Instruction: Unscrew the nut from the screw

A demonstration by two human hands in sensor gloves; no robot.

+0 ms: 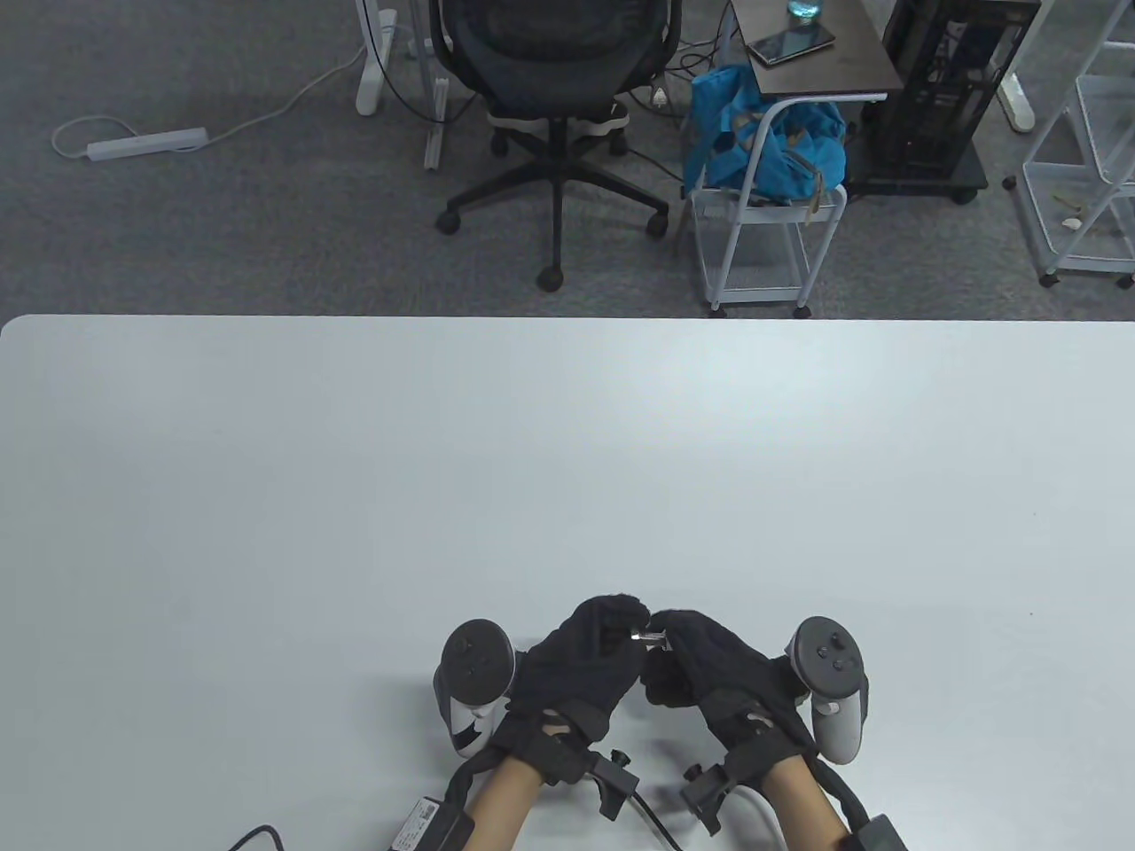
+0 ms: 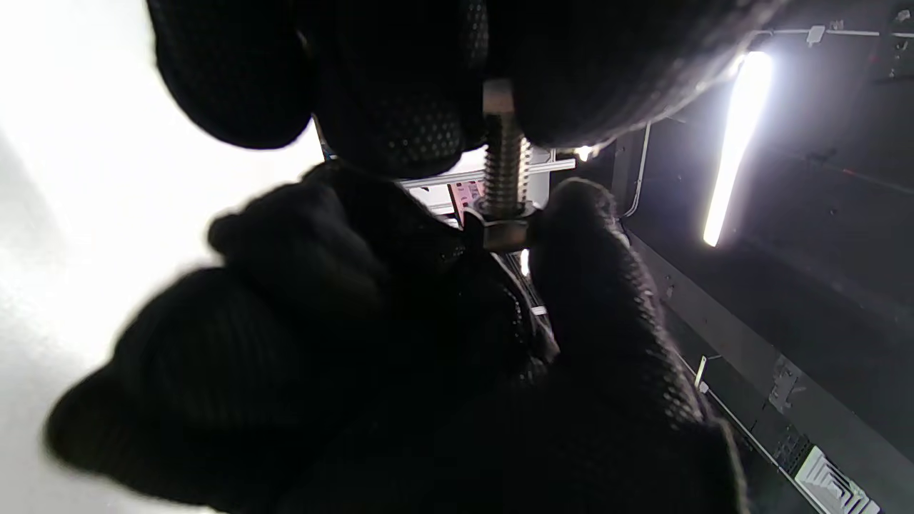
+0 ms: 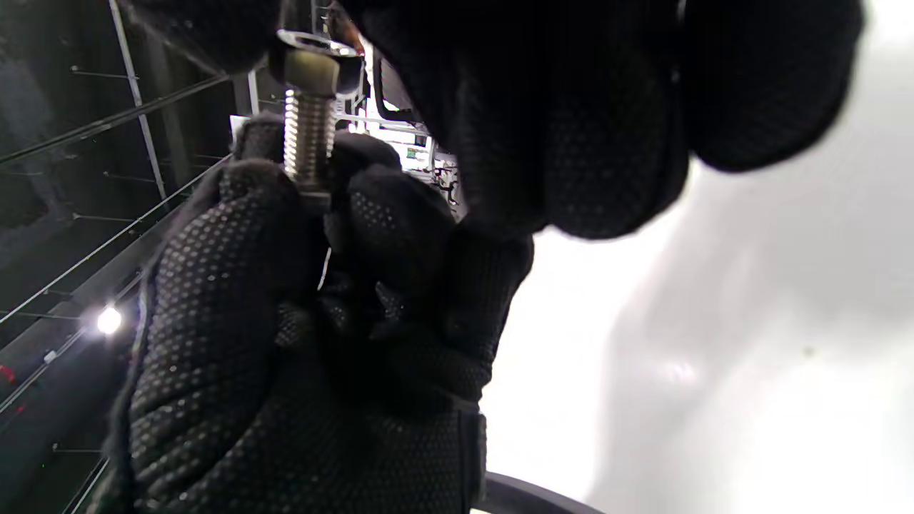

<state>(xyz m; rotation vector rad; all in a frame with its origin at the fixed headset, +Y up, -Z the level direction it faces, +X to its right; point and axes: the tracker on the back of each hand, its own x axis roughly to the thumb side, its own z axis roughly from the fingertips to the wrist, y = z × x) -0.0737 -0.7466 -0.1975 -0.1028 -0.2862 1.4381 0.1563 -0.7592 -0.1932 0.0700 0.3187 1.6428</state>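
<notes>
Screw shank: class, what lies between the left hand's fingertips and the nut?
Bare threads of the screw span from the left hand to the nut, which the right hand pinches; left wrist view.

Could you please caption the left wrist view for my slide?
Left hand grips the screw while right hand pinches its nut.
</notes>
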